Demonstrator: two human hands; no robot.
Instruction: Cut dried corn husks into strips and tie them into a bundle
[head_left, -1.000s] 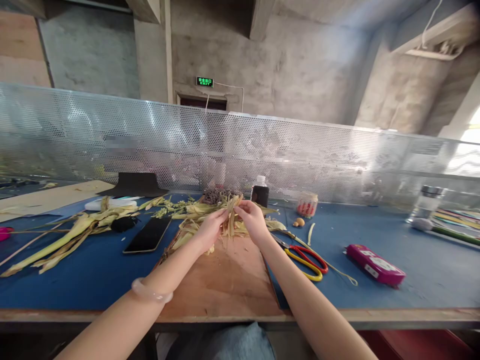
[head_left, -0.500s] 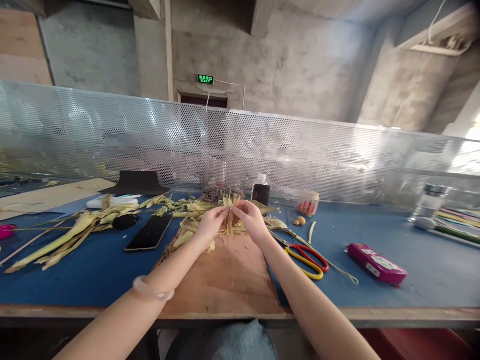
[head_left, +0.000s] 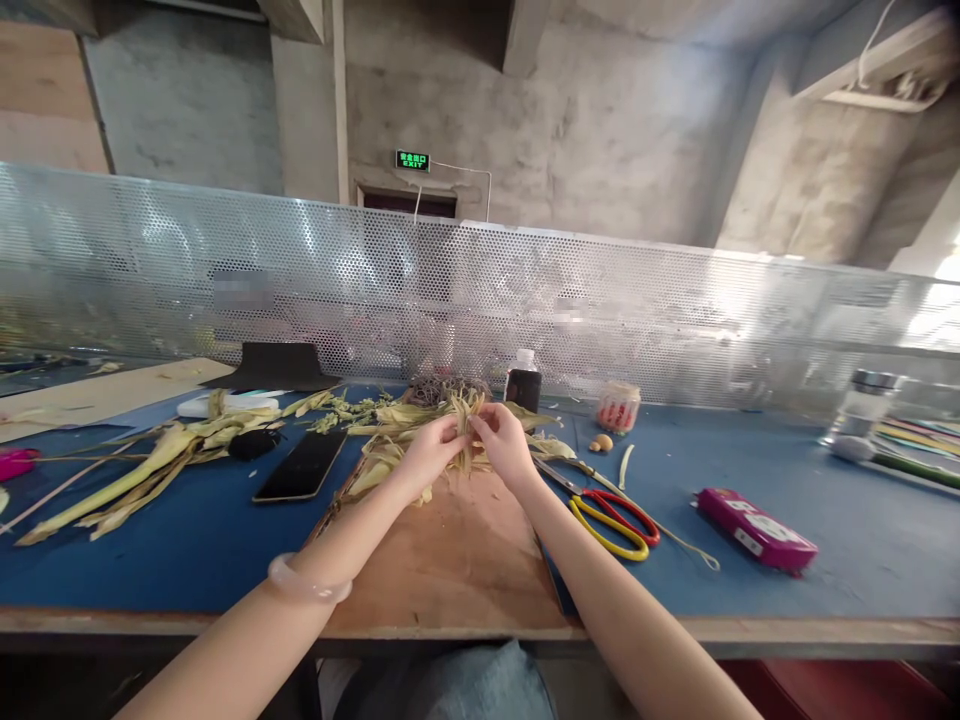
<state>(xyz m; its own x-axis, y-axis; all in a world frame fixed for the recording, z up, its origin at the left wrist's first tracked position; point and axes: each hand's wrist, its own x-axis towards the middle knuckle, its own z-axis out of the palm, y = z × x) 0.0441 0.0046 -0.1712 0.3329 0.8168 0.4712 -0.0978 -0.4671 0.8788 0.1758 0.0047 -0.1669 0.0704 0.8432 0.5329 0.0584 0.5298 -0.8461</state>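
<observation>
Pinching a dry husk bundle (head_left: 464, 407) between them, left hand (head_left: 429, 452) and right hand (head_left: 501, 440) nearly close above the wooden board (head_left: 450, 560), apparently bracing both sides to keep it gathered; scissors (head_left: 574, 489) lie right of the right hand, presumably for easy reach.

Around two hands (head_left: 504, 442) are counted one red-filled jar (head_left: 619, 410) at three o'clock, one pair of scissors (head_left: 591, 494) at four.

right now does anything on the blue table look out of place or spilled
Nothing looks clearly spilled or damaged, just untidy: the metal scissors with red and yellow handles lie askew beside the brown wooden board, whose far end is littered with loose, pale dried leaves.
</observation>
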